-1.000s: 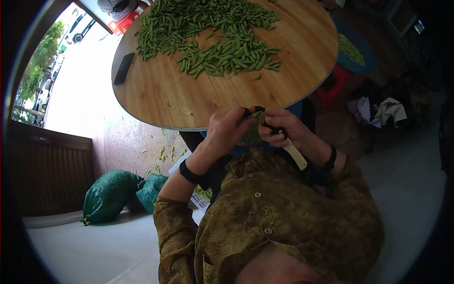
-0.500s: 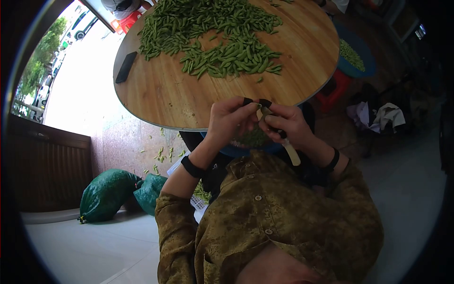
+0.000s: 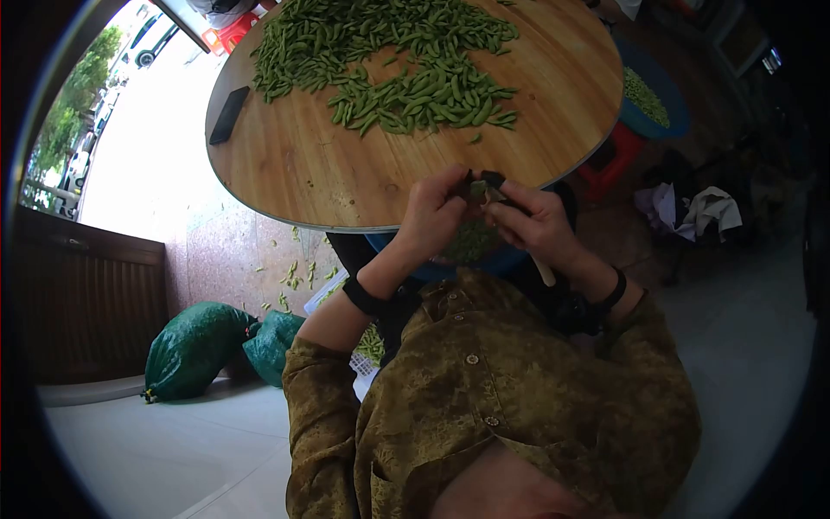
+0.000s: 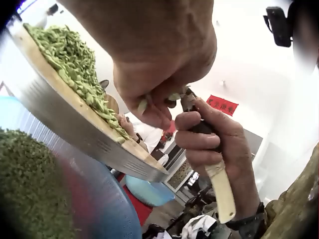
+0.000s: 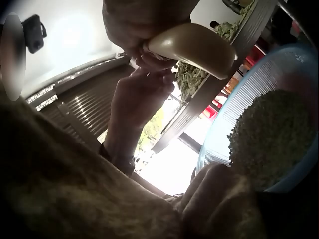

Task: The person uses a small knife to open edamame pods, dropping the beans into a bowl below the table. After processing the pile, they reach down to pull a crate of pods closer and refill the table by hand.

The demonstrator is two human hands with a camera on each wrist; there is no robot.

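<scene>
Both hands meet just past the table's near edge, over a blue basin (image 4: 117,199) of small green beans. My left hand (image 3: 430,214) has its fingers curled around green bean pods (image 4: 143,105), whose ends poke out between the fingers in the left wrist view. My right hand (image 3: 545,227) grips a tool with a cream handle (image 4: 223,191); its dark upper part runs under the fingers, and its working end is mostly hidden at the left fingertips. Black covers (image 3: 493,179) sit on fingertips. In the right wrist view the broad, curved handle (image 5: 197,47) sticks out of the right hand.
Bean pods (image 3: 424,95) are heaped on the round wooden table (image 3: 320,182), with a dark flat object (image 3: 229,115) at its left. Green sacks (image 3: 194,350) and a white crate (image 3: 363,368) stand lower left. Another blue basin (image 3: 674,121) of beans stands right.
The hands have stayed together, shifting slightly up and right. The right hand has turned, so less of the cream handle shows in the head view.
</scene>
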